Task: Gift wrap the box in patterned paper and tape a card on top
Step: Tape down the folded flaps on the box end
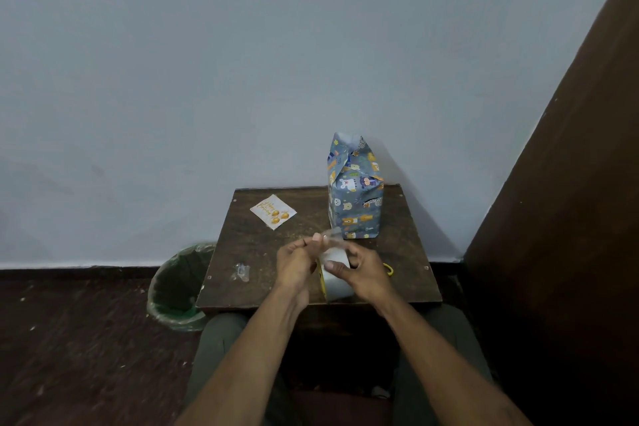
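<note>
The right hand has its grip curled round a roll of clear tape, while the left hand pinches the pulled-out tape strip at its fingertips. Just beyond them the box, wrapped in animal-patterned paper with its top flaps unfolded, stands upright at the tabletop's far right. The card lies flat at the far left, well apart from the box.

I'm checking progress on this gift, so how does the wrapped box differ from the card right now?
The wrapped box stands upright at the table's far right edge; the card lies flat, further left. The box is grey-blue with cartoon animals; the card is white with gold balloons and lettering. The box is far bulkier than the card. Both rest untouched on the table, apart from each other.
</note>
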